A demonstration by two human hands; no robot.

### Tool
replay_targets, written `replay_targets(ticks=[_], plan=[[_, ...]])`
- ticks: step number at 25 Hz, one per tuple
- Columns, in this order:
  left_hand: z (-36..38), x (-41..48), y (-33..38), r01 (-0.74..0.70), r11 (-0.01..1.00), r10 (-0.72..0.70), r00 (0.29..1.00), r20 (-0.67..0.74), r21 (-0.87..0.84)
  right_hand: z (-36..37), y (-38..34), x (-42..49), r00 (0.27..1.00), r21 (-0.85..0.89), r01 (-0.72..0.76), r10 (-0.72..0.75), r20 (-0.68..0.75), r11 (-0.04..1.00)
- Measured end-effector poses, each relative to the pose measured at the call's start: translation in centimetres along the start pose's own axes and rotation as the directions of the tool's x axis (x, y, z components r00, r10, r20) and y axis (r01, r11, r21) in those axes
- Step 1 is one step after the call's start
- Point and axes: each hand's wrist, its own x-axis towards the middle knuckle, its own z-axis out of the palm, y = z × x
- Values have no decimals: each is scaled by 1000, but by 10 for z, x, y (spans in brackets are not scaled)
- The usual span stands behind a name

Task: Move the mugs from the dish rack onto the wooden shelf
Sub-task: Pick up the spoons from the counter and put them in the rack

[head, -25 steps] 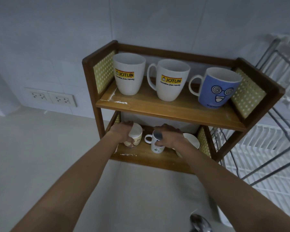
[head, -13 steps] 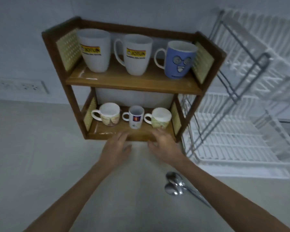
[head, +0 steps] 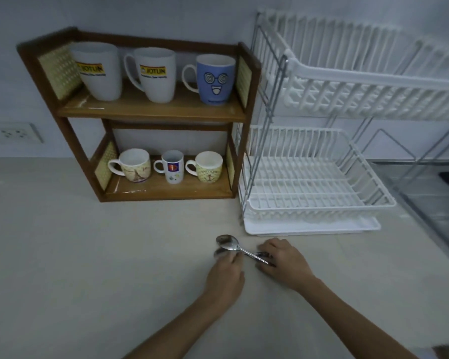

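The wooden shelf [head: 151, 114] stands against the wall. Its top board carries two white JOTUN mugs [head: 97, 71] [head: 156, 73] and a blue face mug [head: 215, 79]. Three small mugs [head: 135, 165] [head: 173, 167] [head: 208, 167] stand on the lower board. The white two-tier dish rack [head: 319, 200] to the right shows no mugs. My left hand [head: 226, 275] rests its fingertips on the bowl of one spoon [head: 228, 244] on the counter. My right hand [head: 285, 260] pinches the spoon handles between thumb and fingers.
The pale counter [head: 75, 255] stretches out in front of the shelf. A wall socket [head: 11, 132] sits at the left. A metal sink edge [head: 430, 193] lies at the far right, behind the rack's drip tray [head: 311, 228].
Both hands left the small mugs on the lower board and drew back to the counter, down to the spoons. The view pulled back and right, showing the whole dish rack.
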Motion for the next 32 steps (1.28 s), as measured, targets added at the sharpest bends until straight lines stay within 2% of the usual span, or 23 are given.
replay_targets(ticks=[2,5,7,11,16,20,23,26,27,29,31,32], plan=[[2,-1,11,-19,996,25,998,-64,87,-1,2,4,1000,25,-4,4,7,1000],[7,-3,17,48,978,-24,993,-120,203,-8,1,14,995,36,47,-50,88,998],[15,-6,18,154,972,-139,986,-90,178,-10,-1,16,984,83,106,-116,137,991],[25,-11,22,258,950,-228,958,-175,176,-8,-6,16,983,305,44,-96,158,951],[29,-17,43,321,941,-282,920,-273,109,-2,-4,15,985,345,61,-113,131,936],[22,-13,52,549,830,-510,820,-259,103,-6,9,9,976,354,104,-163,143,929],[11,-10,55,667,744,-658,719,-222,-44,-19,21,4,971,390,158,-214,105,907],[-10,-12,57,698,708,-706,689,-168,-113,-42,30,-4,961,519,213,-274,42,828],[-21,-13,59,682,715,-699,701,-143,-153,-51,34,-7,956,562,238,-292,5,792],[-48,-18,66,587,698,-649,760,-16,-409,-71,45,-11,955,627,278,-277,-103,728],[-81,-17,84,471,541,-488,850,197,-697,-92,61,-10,957,685,288,-190,-217,669],[-96,-12,93,444,489,-393,881,264,-751,-102,69,-9,957,720,281,-132,-258,635]])
